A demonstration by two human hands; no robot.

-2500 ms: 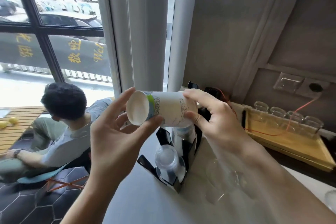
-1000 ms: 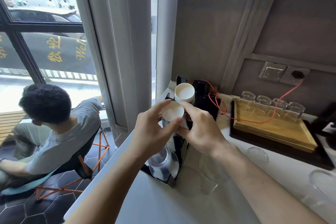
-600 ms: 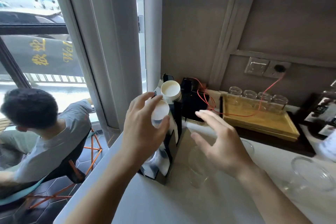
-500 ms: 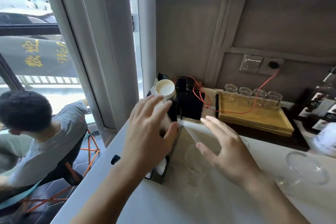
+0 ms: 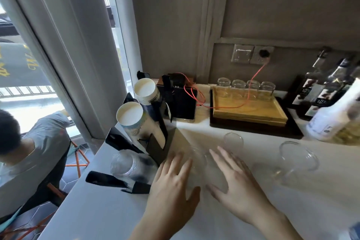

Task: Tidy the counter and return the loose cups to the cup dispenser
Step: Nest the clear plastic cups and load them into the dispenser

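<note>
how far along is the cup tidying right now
Done: two paper cup stacks sit in the black dispenser, with clear plastic cups in its lowest slot. In hand: nothing yet; the left hand and right hand spread open around a loose clear cup. Left: that cup plus two more clear cups on the counter.

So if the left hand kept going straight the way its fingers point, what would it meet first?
Most likely the clear plastic cup on the counter just past the left hand; depth is hard to judge, and the black cup dispenser stands close beside that line.
</note>
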